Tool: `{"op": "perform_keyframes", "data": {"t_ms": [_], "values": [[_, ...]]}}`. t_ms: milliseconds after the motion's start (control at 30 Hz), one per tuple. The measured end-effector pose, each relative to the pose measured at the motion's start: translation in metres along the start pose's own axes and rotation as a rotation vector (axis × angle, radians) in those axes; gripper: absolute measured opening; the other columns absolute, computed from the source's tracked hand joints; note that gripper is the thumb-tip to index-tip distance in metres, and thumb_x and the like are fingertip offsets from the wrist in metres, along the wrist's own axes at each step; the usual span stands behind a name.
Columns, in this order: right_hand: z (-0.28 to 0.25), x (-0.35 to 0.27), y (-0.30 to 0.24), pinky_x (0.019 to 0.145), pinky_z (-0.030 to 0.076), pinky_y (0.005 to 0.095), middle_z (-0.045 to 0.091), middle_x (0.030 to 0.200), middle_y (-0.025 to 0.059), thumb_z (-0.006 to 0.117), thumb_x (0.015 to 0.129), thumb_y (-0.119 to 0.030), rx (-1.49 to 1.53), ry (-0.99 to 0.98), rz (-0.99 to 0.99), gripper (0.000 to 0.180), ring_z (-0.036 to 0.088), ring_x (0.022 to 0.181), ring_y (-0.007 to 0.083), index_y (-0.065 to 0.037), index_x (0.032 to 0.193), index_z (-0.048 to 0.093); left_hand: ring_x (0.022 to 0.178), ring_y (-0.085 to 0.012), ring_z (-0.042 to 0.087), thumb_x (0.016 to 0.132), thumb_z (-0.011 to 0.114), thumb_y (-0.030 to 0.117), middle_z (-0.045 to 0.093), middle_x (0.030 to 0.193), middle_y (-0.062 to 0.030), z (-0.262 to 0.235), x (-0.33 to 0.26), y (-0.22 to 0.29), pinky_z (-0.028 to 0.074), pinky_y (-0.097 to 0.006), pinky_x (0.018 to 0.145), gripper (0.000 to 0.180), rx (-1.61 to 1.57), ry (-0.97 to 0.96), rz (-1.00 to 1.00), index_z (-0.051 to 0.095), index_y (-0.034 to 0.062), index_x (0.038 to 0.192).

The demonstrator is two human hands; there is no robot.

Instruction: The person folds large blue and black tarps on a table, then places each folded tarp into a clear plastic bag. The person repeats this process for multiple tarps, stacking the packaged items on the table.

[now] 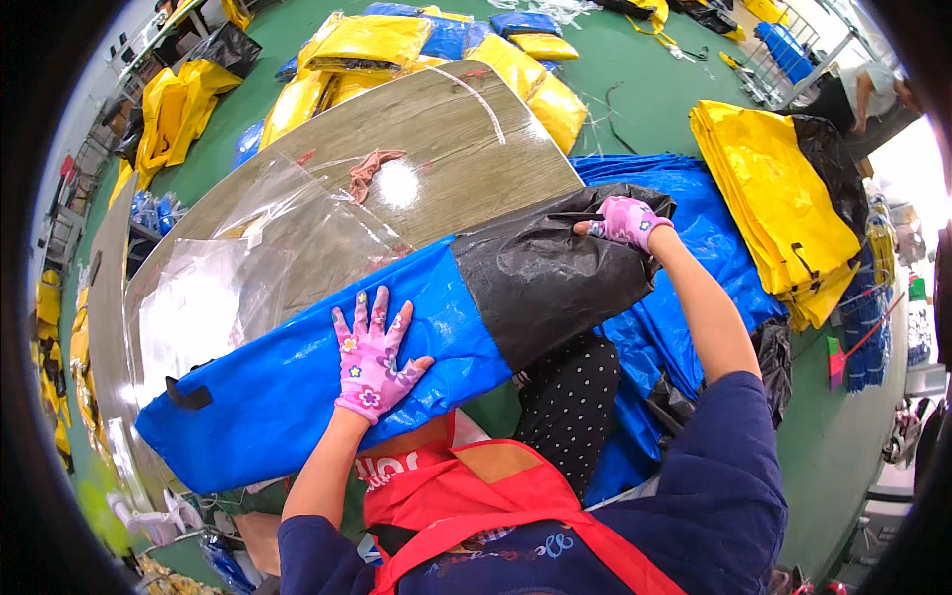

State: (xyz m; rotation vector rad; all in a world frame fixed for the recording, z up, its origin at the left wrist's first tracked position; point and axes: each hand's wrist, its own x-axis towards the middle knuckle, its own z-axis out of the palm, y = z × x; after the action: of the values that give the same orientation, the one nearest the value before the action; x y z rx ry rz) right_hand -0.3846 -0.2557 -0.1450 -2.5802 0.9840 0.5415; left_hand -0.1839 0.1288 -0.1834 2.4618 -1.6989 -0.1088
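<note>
A long folded bag of blue sheeting (268,387) with a black end section (540,293) lies slantwise over the near edge of the table (516,178) and across my lap. My left hand (375,362), in a pink flowered glove, rests flat on the blue part with its fingers spread. At the far right of the black section, my right hand (627,222), gloved alike, is closed on the material beside a thin black strap (575,216). A short black loop (188,395) sticks out near the bag's left end. The right fingertips are partly hidden.
Transparent plastic sleeves (238,283) and a crumpled pinkish cloth (373,173) lie on the table. Blue sheeting (684,278) is piled at my right, with folded yellow bags (778,203) beyond. Packed yellow bundles (367,42) sit past the table. A person (873,94) is at far right.
</note>
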Motion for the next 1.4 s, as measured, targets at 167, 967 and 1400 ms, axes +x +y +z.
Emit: {"op": "perform_keyframes", "data": {"t_ms": [167, 967, 1400], "values": [[0.005, -0.005, -0.025, 0.09, 0.05, 0.0419, 0.068, 0.108, 0.0201, 0.053, 0.076, -0.076, -0.212, 0.071, 0.119, 0.082, 0.064, 0.104, 0.0328, -0.001, 0.105, 0.069, 0.141, -0.0397, 0.023, 0.08, 0.06, 0.056, 0.033, 0.149, -0.0201, -0.014, 0.045, 0.042, 0.007, -0.059, 0.114, 0.075, -0.159, 0.113, 0.023, 0.045, 0.0146, 0.141], [0.13, -0.127, -0.338, 0.105, 0.037, 0.0473, 0.054, 0.133, 0.0138, 0.069, 0.061, -0.01, 0.254, 0.595, -0.873, 0.055, 0.049, 0.124, 0.0337, -0.012, 0.116, 0.061, 0.129, -0.0334, 0.045, 0.091, 0.053, 0.031, 0.047, 0.139, -0.0213, -0.022, -0.107, 0.0, 0.034, -0.044, 0.109, 0.051, -0.605, -0.422, 0.455, 0.05, 0.0065, 0.135], [0.123, -0.103, -0.435, 0.11, 0.015, 0.0626, 0.032, 0.151, 0.014, 0.049, 0.086, -0.061, -0.055, 0.683, -0.778, 0.074, 0.026, 0.14, 0.0364, -0.017, 0.144, 0.04, 0.134, -0.0358, 0.039, 0.087, 0.059, 0.035, 0.044, 0.143, -0.0162, -0.025, -0.151, -0.168, 0.021, -0.051, 0.114, 0.063, -0.132, 0.204, 0.01, 0.043, 0.0071, 0.141]]}}
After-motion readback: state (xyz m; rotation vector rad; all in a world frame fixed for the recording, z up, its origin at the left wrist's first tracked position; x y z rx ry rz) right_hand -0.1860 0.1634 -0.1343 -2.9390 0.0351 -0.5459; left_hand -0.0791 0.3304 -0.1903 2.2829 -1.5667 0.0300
